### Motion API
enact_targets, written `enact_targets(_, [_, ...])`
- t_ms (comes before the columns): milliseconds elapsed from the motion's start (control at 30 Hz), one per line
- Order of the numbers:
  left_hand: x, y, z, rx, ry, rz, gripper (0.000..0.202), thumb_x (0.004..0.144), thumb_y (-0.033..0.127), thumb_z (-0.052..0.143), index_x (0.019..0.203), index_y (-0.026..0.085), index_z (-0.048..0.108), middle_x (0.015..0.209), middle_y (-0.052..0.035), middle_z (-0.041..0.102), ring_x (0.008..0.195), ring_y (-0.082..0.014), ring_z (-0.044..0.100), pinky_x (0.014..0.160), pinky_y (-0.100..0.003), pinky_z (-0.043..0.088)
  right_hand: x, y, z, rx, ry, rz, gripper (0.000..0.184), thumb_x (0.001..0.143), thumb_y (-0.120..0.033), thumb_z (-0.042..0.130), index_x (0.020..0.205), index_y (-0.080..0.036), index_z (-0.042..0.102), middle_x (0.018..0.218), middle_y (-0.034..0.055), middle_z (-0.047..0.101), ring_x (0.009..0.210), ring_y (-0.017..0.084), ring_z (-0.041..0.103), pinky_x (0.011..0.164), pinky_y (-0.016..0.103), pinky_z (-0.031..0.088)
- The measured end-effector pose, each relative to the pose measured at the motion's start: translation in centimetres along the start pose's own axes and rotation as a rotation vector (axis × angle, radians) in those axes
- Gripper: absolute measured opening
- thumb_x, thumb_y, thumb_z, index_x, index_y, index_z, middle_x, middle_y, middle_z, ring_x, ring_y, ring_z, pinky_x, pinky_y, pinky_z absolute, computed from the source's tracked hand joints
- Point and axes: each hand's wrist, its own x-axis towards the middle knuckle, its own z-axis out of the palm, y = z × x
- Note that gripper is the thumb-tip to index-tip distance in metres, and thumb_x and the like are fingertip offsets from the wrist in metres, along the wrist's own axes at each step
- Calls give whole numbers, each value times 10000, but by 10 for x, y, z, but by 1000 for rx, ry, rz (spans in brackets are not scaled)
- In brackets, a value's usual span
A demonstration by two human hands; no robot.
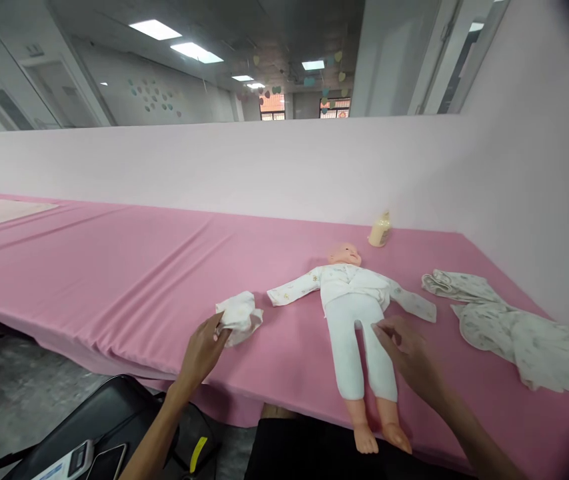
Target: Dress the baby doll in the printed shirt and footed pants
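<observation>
My left hand (203,350) pinches the edge of a crumpled white cloth (240,319) on the pink cover. Right of it a baby doll (347,255) lies on its back, head away from me and arms spread. It wears a printed white long-sleeved top (297,288) and white pants (344,347); its feet point toward me. My right hand (409,357) hovers over the pants' leg on the right, fingers loosely curled with a gap between thumb and forefinger. Nothing shows in it. Whether a fingertip touches the pants is hard to see.
Printed baby clothes (509,327) lie spread at the right. A pale yellow pump bottle (379,230) stands near the back wall. The pink cover (154,260) drapes over the front edge. A black chair (114,407) with a phone (107,463) stands at the lower left.
</observation>
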Motion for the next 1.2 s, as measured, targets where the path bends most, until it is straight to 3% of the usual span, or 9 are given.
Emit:
enact_targets(133, [3, 70, -13, -523, 8, -114, 385, 871, 449, 524, 1170, 209, 550, 1023, -40, 664, 871, -188, 627, 709, -268, 501, -1, -53, 11, 94, -118, -61, 261, 911, -478, 521, 1036, -262, 597, 905, 31, 641, 787, 181, 577, 714, 318, 479])
enact_targets(267, [-4, 139, -10, -893, -184, -144, 474, 830, 437, 604, 1230, 213, 481, 987, -47, 667, 830, -184, 643, 669, -264, 519, -1, -95, 32, 193, -297, -101, 352, 843, -452, 629, 1145, -290, 548, 1073, 24, 636, 967, 208, 598, 813, 352, 503])
enact_targets(367, [-5, 167, -7, -1012, -308, -91, 497, 825, 397, 617, 1266, 239, 452, 960, -37, 660, 839, -177, 633, 690, -261, 519, 0, -104, 39, 267, -300, -98, 219, 846, -288, 588, 1064, -277, 573, 1005, 5, 654, 930, 198, 606, 832, 361, 488])
enact_targets(667, [5, 163, -17, -1003, -168, -162, 452, 825, 391, 667, 1230, 249, 526, 788, 20, 577, 716, -116, 553, 629, -202, 450, 30, -87, -18, 459, -151, 40, 227, 895, -335, 531, 1044, -230, 667, 1022, 18, 680, 1004, 202, 609, 878, 310, 444])
enact_targets(867, [30, 134, -35, -1188, 283, -293, 381, 706, 310, 769, 1048, 224, 625, 897, -4, 624, 737, -111, 583, 606, -189, 453, 46, -76, -44, 430, 84, 152, 245, 896, -439, 524, 868, -223, 637, 820, -5, 639, 784, 175, 564, 707, 280, 427])
enact_targets(967, [42, 119, -38, -1110, 397, -279, 393, 747, 299, 725, 1117, 241, 606, 864, 9, 598, 722, -106, 564, 631, -204, 463, 50, -69, -49, 436, 108, 213, 332, 869, -504, 548, 735, -201, 578, 743, -5, 607, 705, 165, 529, 630, 273, 399])
enact_targets(1100, [32, 127, -27, -834, 433, -149, 480, 811, 361, 677, 1255, 256, 527, 1069, -26, 588, 960, -154, 575, 827, -269, 486, 51, -69, -42, 602, 59, 260, 356, 844, -534, 572, 755, -189, 589, 766, 18, 630, 717, 179, 547, 650, 293, 426])
enact_targets(1167, [16, 144, -19, -717, 313, -71, 457, 824, 400, 661, 1238, 249, 540, 1202, -53, 568, 1048, -184, 562, 883, -295, 476, 47, -77, -34, 704, -18, 263, 353, 843, -532, 581, 781, -185, 594, 775, 25, 629, 736, 181, 553, 685, 305, 442])
enact_targets(1200, [8, 154, -15, -682, 167, -17, 440, 831, 408, 649, 1229, 249, 550, 1253, -61, 556, 1062, -197, 561, 890, -305, 477, 43, -84, -30, 734, -65, 257, 350, 846, -529, 581, 788, -184, 592, 776, 26, 623, 743, 180, 551, 698, 307, 444])
